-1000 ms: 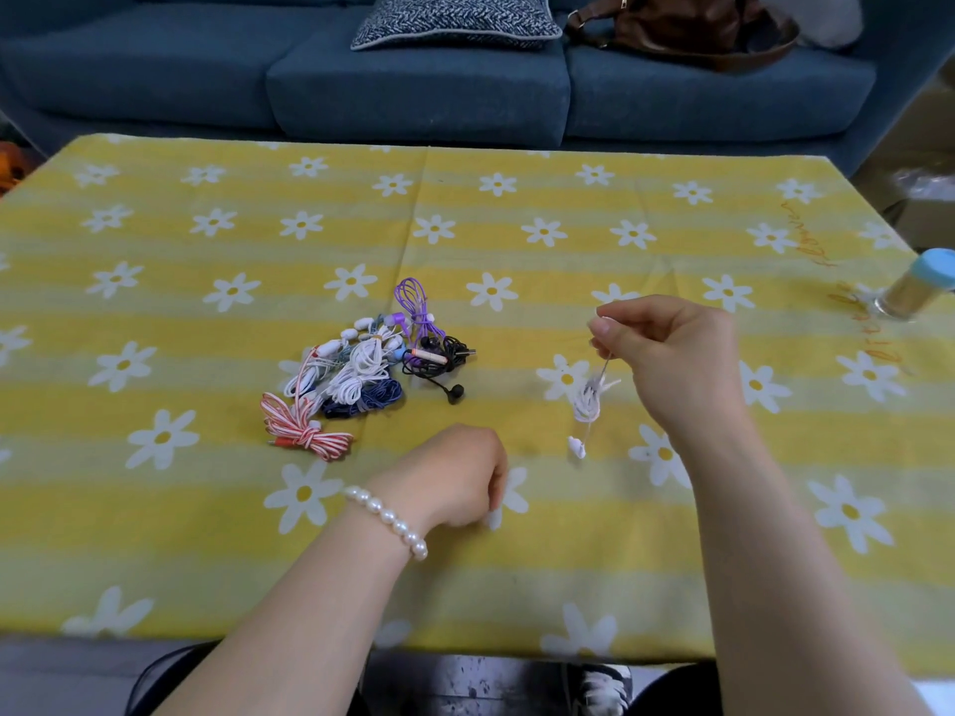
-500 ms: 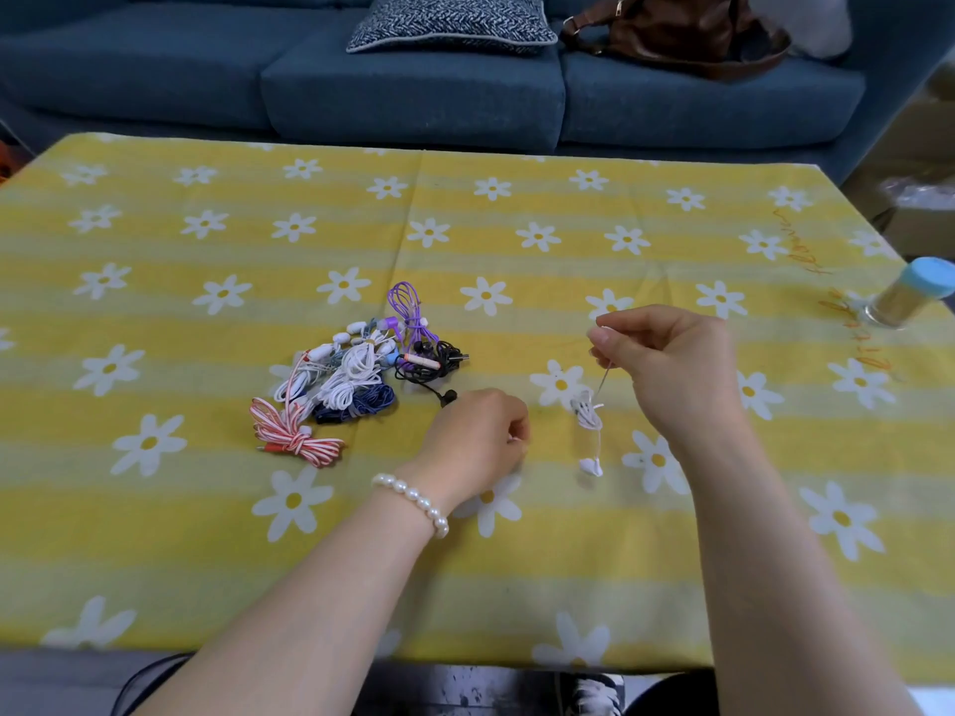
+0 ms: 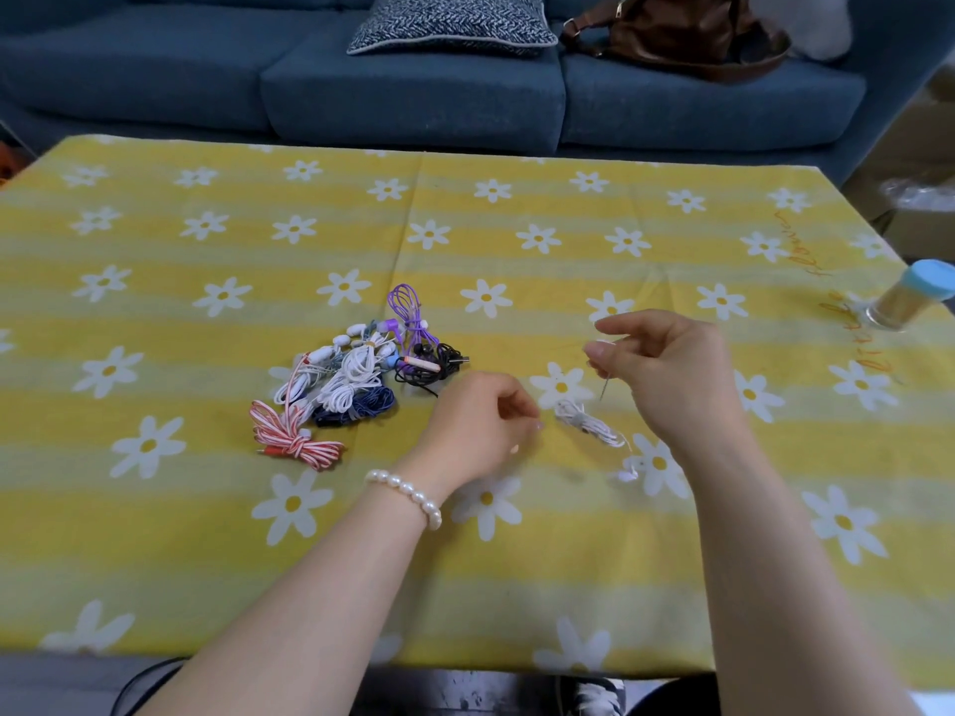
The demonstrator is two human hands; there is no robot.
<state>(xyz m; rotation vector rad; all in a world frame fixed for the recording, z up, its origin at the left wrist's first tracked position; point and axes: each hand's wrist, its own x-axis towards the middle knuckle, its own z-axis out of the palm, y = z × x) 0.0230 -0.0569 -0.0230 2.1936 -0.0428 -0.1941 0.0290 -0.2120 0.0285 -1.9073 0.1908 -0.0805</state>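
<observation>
The right hand (image 3: 672, 374), pinching the cord (image 3: 605, 386), has lowered the earphone bundle (image 3: 586, 422) onto the tabletop (image 3: 517, 571); the curled left hand (image 3: 475, 426), grip unclear, nears to unwind it.

Two hands (image 3: 480, 426) (image 3: 672, 374), one jar (image 3: 909, 297), one cushion (image 3: 455, 23)

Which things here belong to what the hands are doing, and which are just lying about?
In use: white earphones, right hand pinching their cord, left hand beside them.
Lying about: cord pile, jar, cushion, bag.
</observation>
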